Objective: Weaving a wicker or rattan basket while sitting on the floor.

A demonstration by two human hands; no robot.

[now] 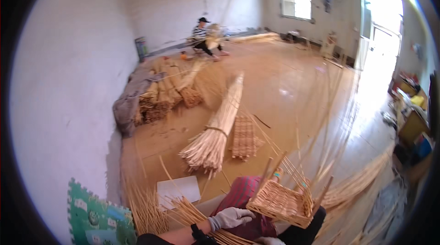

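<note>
A half-woven wicker basket (pixel 283 201) rests tilted on my lap, with uprights sticking up from its corners and long thin strands running away from it. My left hand (pixel 233 218), in a pale glove with a dark band on the wrist, lies beside the basket's near left corner. Its fingers stretch to the right and seem to hold nothing. At the lower edge, below the basket, only a sliver of my right hand (pixel 269 241) shows, also gloved; its fingers are hidden. A checked red cloth (pixel 240 191) covers my lap.
Loose wicker rods (pixel 149 210) lie left of my lap, near a white board (pixel 178 191). Ahead are a tied bundle (pixel 215 133), a woven panel (pixel 244 137) and piled bundles (pixel 167 84). Another person (pixel 204 36) sits far off. Long strands (pixel 362 178) spread over the right floor.
</note>
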